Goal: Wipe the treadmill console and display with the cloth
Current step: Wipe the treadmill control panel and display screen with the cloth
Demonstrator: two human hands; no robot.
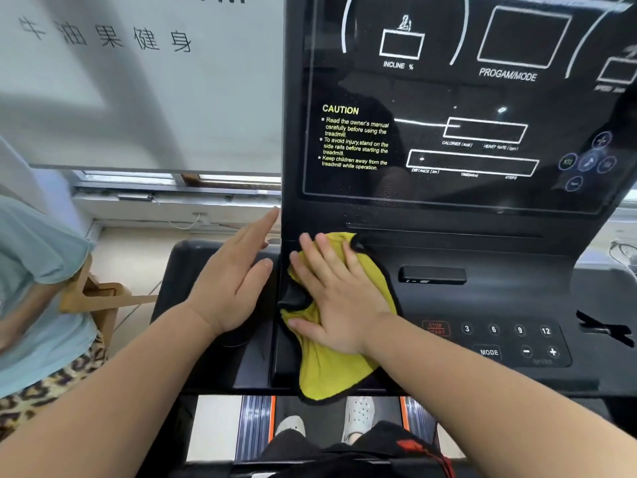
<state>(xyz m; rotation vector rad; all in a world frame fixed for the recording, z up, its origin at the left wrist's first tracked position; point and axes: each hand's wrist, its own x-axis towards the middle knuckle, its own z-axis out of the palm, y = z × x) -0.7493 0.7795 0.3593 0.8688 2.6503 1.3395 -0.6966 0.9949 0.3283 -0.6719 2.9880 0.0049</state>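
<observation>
The black treadmill console fills the right half of the head view, with its glossy display standing upright above it. A yellow cloth with a dark edge lies on the console's left part. My right hand presses flat on the cloth, fingers spread and pointing up toward the display's lower edge. My left hand rests flat and empty on the console's left wing, beside the display's left edge, fingers together.
Buttons marked 3, 6, 9, 12, MODE, minus and plus sit right of my right forearm. A black slot piece lies mid-console. Another person stands at the left. The belt and my shoes show below.
</observation>
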